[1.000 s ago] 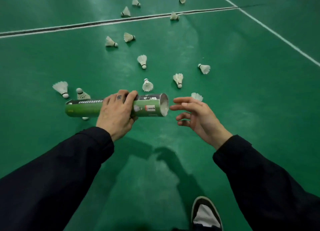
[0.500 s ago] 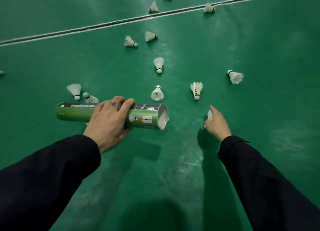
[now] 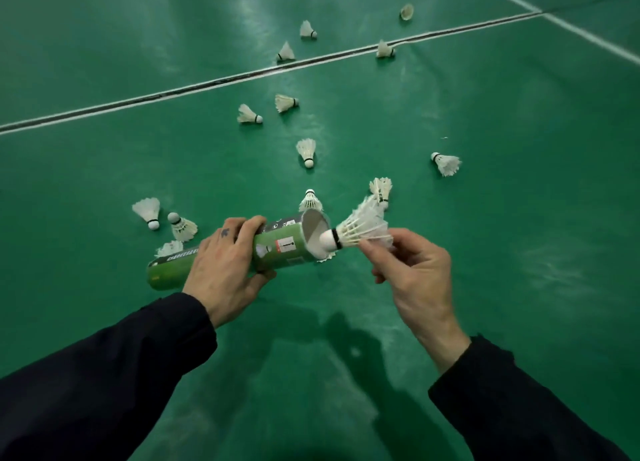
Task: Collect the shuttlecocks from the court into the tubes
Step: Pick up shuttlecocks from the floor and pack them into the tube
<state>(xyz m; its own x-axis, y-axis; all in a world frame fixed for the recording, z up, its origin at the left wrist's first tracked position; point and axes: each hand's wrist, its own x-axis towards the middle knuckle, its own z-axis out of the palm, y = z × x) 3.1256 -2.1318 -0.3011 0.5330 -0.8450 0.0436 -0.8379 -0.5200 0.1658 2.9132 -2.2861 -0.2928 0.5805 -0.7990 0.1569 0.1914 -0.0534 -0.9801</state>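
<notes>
My left hand (image 3: 225,266) grips a green cardboard tube (image 3: 277,247) around its middle, held roughly level with its open end facing right. My right hand (image 3: 412,270) pinches a white feather shuttlecock (image 3: 360,228) by its feathers, cork first, with the cork right at the tube's open mouth. Several more shuttlecocks lie on the green court beyond: one (image 3: 310,201) just behind the tube, one (image 3: 381,190) to its right, one (image 3: 307,151) farther out, one (image 3: 446,163) to the right, and others (image 3: 147,211) at the left.
A white and black court line (image 3: 207,81) crosses the floor beyond the near shuttlecocks, with more shuttlecocks (image 3: 285,52) lying on and past it. Another white line (image 3: 588,40) runs at the top right. My dark sleeves fill the lower corners.
My right hand picked a shuttlecock off the floor and brought it up to the tube's open end. The tube's mouth has tilted slightly upward.
</notes>
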